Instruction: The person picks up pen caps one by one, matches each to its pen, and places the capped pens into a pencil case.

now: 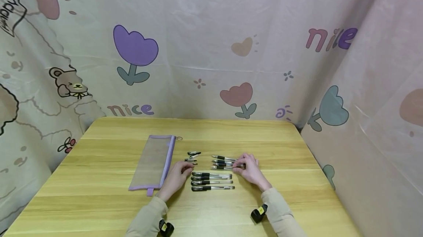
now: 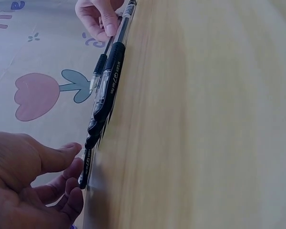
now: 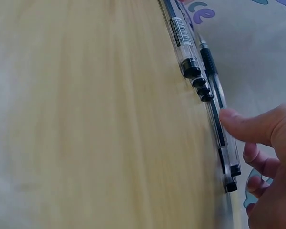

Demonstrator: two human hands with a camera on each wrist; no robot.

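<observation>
Uncapped gel pens [image 1: 222, 162] lie on the tabletop [image 1: 281, 145], the right hand [image 1: 249, 168] pinching at their rear ends; the left hand [image 1: 177, 175], fingers narrow, is by loose caps [image 1: 194, 154] — holding one, I cannot tell — and light, level pressure should preserve alignment.

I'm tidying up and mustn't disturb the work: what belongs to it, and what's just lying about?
Apparently belongs:
uncapped pens, at the right hand
pen caps, near the left hand
capped pens, probably

Just about, apparently:
purple-edged pouch, not held, perhaps for later
patterned sheet hanging behind
</observation>
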